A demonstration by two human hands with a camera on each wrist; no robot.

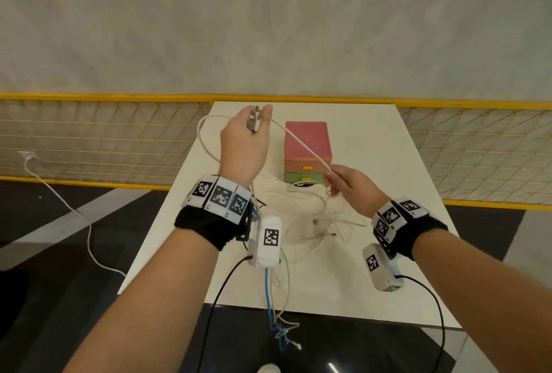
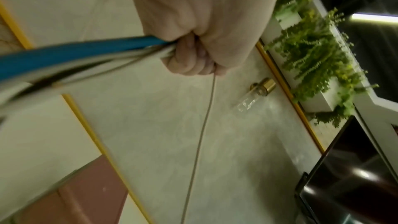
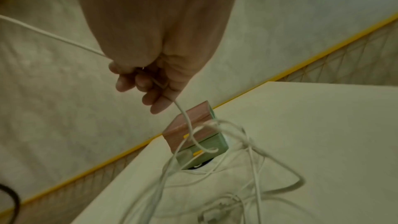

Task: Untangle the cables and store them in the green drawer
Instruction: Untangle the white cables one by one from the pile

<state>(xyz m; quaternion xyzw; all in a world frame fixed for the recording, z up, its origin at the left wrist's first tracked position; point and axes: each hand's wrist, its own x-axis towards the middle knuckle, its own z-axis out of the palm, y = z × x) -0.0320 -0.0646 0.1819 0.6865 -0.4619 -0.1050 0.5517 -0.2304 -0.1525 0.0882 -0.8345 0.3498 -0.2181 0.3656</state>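
My left hand is raised over the far left of the white table and grips a white cable near its metal plug. In the left wrist view the same fist also clutches a blue cable and other white strands. My right hand pinches the white cable lower down, just in front of the green drawer. That drawer sits at the bottom of a pink drawer unit. The span between my hands is taut. A tangle of white cables lies on the table below.
The blue cable and white strands hang over the table's near edge. A yellow mesh fence runs behind the table. Another white cable trails on the dark floor at left. Black cords drop from both wrist cameras.
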